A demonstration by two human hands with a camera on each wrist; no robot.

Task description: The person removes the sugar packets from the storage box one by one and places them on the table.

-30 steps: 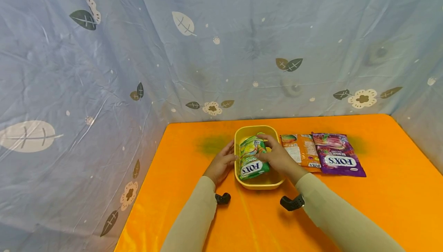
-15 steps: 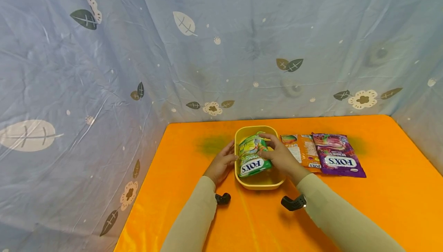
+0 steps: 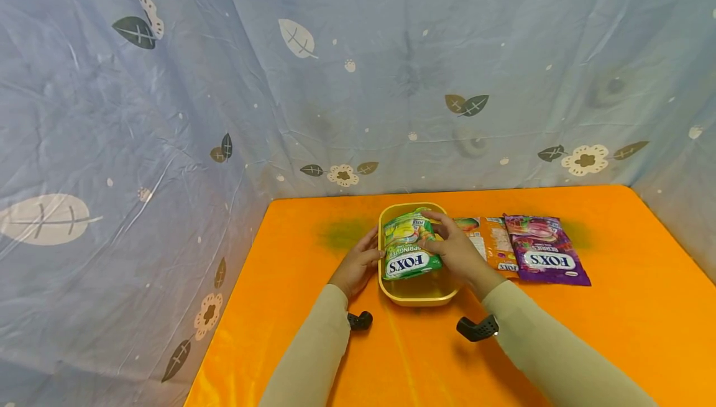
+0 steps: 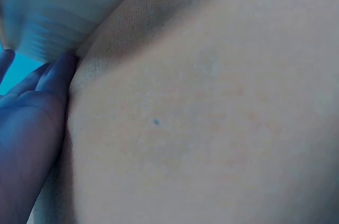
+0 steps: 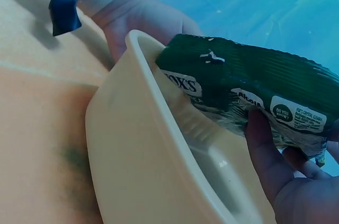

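A green FOX'S candy bag point(image 3: 410, 246) is raised and tilted over a yellow plastic tub point(image 3: 421, 301). My right hand point(image 3: 455, 251) grips the bag by its right side; in the right wrist view the thumb lies against the bag point(image 5: 233, 83) near its lower edge. The bag's left end is close to the tub's rim point(image 5: 159, 91). On the tub's left, my left hand point(image 3: 358, 264) rests with straight fingers along the outer wall and the thumb at the rim. The left wrist view shows its fingers point(image 4: 55, 78) touching the wall.
Right of the tub lie an orange candy bag point(image 3: 495, 242) and a purple FOX'S Berries bag point(image 3: 545, 251), which slightly overlaps it. They rest on an orange-covered table point(image 3: 626, 332). Blue patterned curtains point(image 3: 391, 115) stand behind and at the sides.
My right hand has lifted the green candy bag a little and turned it, its far end nearer the tub's back rim. The left hand and the tub have stayed put.
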